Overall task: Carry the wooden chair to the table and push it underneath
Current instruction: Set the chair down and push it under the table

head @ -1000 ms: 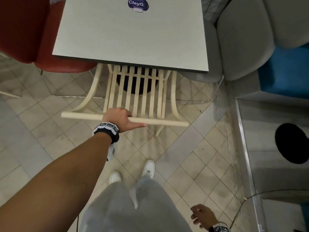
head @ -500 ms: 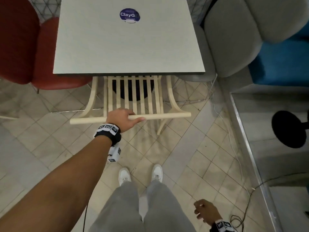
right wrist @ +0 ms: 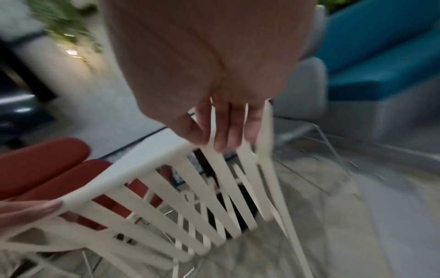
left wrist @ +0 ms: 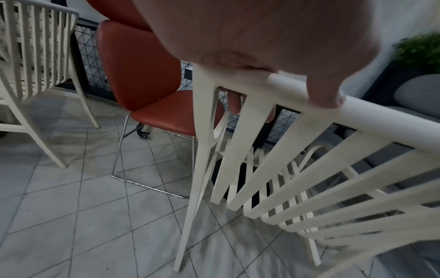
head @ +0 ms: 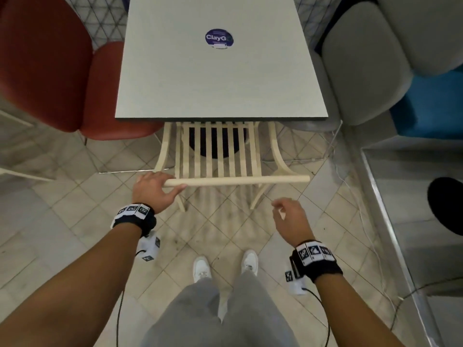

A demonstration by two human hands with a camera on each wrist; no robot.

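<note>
The cream wooden chair (head: 225, 180) stands on the tiles with its seat under the near edge of the grey square table (head: 218, 78); only its slatted back and top rail show. My left hand (head: 160, 186) grips the left end of the top rail, fingers over it and thumb under. The left wrist view shows the thumb (left wrist: 326, 94) lying on the rail (left wrist: 381, 120). My right hand (head: 281, 209) hovers open just short of the rail's right part, touching nothing. In the blurred right wrist view its fingers (right wrist: 221, 127) hang relaxed before the chair back (right wrist: 147, 163).
A red chair (head: 50, 66) stands at the table's left and grey padded chairs (head: 363, 66) at its right, with a blue seat (head: 431, 103) beyond. The table's black base (head: 213, 146) sits behind the slats. A metal-edged panel (head: 375, 196) and cables (head: 360, 221) run along the right.
My left hand has slid from the rail's middle to its left end. My right hand has risen from beside my leg toward the rail. The chair back now sits square to the table.
</note>
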